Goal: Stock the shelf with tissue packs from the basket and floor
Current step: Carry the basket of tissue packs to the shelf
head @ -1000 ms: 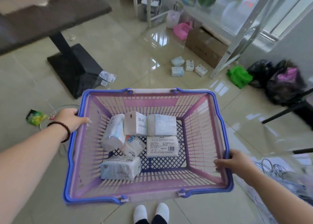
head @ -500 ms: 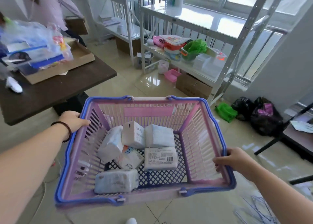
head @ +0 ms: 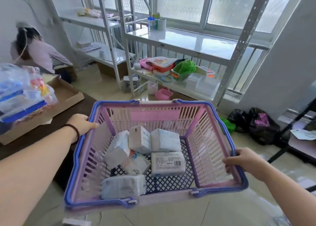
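Observation:
I hold a pink basket with a blue rim up in front of me. My left hand grips its left rim and my right hand grips its right rim. Several white tissue packs lie loose on the basket's mesh floor. Ahead stands a grey metal shelf by the window; its middle board is mostly bare, with a few bottles at its left end. The lower board carries pink and orange boxes, a green bag and clear tubs.
A dark table with a cardboard tray and bagged goods is close on my left. A person bends over at the far left beside a second shelf. Black bags lie on the floor at right. A pink box sits under the shelf.
The basket has risen from near the floor and my view has lifted toward the shelf. The packs on the floor have dropped out of sight. Both hands keep their grip.

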